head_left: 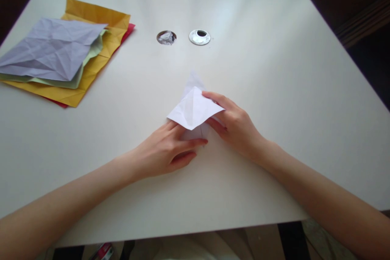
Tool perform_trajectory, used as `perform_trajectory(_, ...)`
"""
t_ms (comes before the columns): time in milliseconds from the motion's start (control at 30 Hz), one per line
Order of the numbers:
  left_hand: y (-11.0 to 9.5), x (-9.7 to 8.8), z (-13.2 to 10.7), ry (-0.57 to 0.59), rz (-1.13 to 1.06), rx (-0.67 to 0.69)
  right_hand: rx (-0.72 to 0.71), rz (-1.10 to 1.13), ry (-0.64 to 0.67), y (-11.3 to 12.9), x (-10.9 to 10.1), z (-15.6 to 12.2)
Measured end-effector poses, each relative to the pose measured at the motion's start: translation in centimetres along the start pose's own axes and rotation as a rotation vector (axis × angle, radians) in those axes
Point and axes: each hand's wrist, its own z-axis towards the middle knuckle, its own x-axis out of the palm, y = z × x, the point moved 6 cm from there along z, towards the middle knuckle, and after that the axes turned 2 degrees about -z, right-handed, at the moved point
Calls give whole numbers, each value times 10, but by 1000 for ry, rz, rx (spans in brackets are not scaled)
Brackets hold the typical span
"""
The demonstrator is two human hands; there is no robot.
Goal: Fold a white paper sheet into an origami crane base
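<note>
A folded sheet of white paper (pixel 195 107) is between my two hands over the middle of the table. Its upper flap stands up as a diamond with a crease down the centre, and a lower layer shows beneath it. My left hand (pixel 172 146) reaches in from the left, its upper fingers tucked under the flap and the others lying across the lower layer. On the right edge, my right hand (pixel 237 122) pinches the paper, with the index finger on top and the thumb underneath. The fingertips under the flap are hidden.
At the left lies a stack of creased paper sheets: a lilac sheet (pixel 57 46) on top, then pale green (pixel 94 48), yellow (pixel 106 44) and red (pixel 129 30). Two round holes (pixel 166 37) (pixel 200 37) pierce the white table (pixel 289 89) beyond my hands.
</note>
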Motion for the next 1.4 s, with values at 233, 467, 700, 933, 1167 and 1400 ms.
perform_trajectory(233,-1,4,0,82,85,31,-58,-101,33,7,-3,-2)
perform_trajectory(467,0,4,-2,102,128,51,-105,-172,72,13,-9,-4)
perform_trajectory(700,0,4,-2,101,115,50,-82,-157,76,12,-9,-5)
perform_trajectory(933,0,4,-1,102,120,49,-79,-173,105,12,-9,-5)
perform_trajectory(1167,1,5,-2,114,102,47,-90,-177,108,12,-9,-5)
perform_trajectory(1400,-1,4,-1,95,140,59,-90,-187,80,12,-8,-6)
